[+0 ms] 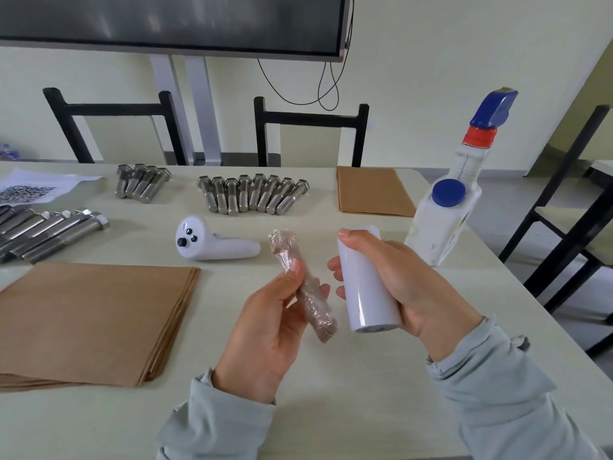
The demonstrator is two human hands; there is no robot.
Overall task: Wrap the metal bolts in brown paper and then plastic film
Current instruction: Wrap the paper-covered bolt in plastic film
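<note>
My left hand (265, 333) holds a bolt wrapped in brown paper and plastic film (303, 287) above the table, thumb pressed on its middle. To its right, my right hand (398, 283) grips a white roll of plastic film (368, 283), held upright and slightly tilted, close beside the wrapped bolt. Bare metal bolts lie in groups: several at the back centre (255, 194), several at the back left (142, 182), and longer ones at the far left (49, 232). A stack of brown paper sheets (89, 317) lies at the front left; a smaller stack (373, 190) sits at the back right.
A white handheld controller (212, 244) lies in the middle of the table. A white spray bottle with a blue trigger (447, 207) stands near the right table edge. A printed sheet (33, 189) lies at the far left. Black chairs stand behind and right of the table.
</note>
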